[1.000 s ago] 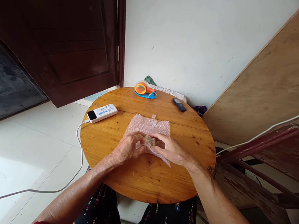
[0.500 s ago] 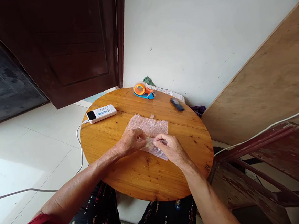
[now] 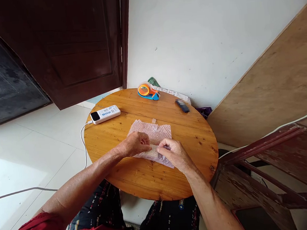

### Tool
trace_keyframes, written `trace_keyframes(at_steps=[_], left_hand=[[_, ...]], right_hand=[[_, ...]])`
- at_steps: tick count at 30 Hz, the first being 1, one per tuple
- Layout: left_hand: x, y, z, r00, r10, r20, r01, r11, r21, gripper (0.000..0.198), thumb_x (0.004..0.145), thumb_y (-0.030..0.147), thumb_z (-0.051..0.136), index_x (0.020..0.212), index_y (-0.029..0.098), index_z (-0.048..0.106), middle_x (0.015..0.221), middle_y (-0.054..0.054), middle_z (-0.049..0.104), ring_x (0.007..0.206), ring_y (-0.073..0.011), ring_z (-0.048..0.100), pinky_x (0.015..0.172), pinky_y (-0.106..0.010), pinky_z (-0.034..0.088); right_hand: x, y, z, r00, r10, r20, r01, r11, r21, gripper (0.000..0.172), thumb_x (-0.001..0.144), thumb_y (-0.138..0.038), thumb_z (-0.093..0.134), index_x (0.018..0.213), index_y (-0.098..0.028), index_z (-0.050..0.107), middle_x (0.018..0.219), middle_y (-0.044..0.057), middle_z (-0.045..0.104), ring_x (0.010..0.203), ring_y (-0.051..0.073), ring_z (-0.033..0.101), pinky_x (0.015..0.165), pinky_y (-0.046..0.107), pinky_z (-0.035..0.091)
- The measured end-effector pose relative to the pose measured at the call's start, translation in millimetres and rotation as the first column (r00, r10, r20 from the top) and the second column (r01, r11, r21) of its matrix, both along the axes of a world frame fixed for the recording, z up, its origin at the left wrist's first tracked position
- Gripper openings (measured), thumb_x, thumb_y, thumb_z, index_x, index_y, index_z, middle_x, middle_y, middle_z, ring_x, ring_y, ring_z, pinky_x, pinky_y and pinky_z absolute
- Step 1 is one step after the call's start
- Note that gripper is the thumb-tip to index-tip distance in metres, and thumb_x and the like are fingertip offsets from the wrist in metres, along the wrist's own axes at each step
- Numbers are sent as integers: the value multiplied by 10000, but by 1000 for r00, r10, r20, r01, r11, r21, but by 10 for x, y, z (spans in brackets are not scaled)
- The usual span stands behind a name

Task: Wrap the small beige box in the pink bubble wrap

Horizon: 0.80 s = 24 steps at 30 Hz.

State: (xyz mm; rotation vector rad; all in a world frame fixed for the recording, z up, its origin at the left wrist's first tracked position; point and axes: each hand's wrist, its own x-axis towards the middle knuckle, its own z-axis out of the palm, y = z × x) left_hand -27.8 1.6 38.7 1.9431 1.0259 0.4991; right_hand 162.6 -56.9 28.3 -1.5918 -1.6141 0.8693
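Observation:
A sheet of pinkish clear bubble wrap (image 3: pixel 157 131) lies spread near the middle of the round wooden table. On its front part is a small pale, flat rectangular piece (image 3: pixel 153 150) with fine markings; its exact kind is too small to tell. My left hand (image 3: pixel 137 144) is closed in a pinch at the left end of this piece. From the right, my right hand (image 3: pixel 174 153) pinches at the other end, thumb against forefinger. Both fingertips partly cover the piece and the wrap beneath.
An orange and blue tape dispenser (image 3: pixel 148 90) stands at the table's (image 3: pixel 153 186) far edge. A white power bank (image 3: pixel 105 114) with a cable sits on the left, a dark blurred object (image 3: pixel 182 105) on the right. Behind are a door (image 3: pixel 79 46) and a wall.
The front part of the bubble wrap has shifted and the pale piece shows more plainly between my hands. Both hands stay close to the same spot. The view has tilted slightly.

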Motion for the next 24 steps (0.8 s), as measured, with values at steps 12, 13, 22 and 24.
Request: trace_keyframes(at_steps=[12,13,22,24], left_hand=[[28,90,34,997,-72,-5,71,993,-98,51,685,170,670,675,148,626,605,47,557,602,-98,505,556,-198,372],[26,100,37,996,-84,6,84,991,-104,52,684,168,674,684,148,626,609,48,555,605,-97,504,561,-197,376],[57,230,0,982,-167,84,182,961,-208,148,663,186,741,736,144,620,665,43,582,638,-97,532,611,-204,426],[54,263,6,986,-153,73,165,962,-219,127,667,175,724,745,145,629,660,45,580,636,-97,531,613,-203,426]], right_hand=[[7,-121,3,974,-56,219,-7,960,279,150,794,-265,629,934,-213,624,944,52,690,881,217,638,792,357,484],[-15,-185,62,933,-105,344,-30,930,366,155,816,-252,632,965,-213,633,999,69,690,940,239,627,831,383,468],[-328,-448,234,577,-38,816,-412,849,330,89,929,-164,574,961,-194,650,974,57,703,877,215,593,848,378,367],[-323,-414,205,555,-16,831,-409,865,290,89,922,-168,585,985,-185,645,988,65,695,857,211,588,827,364,368]])
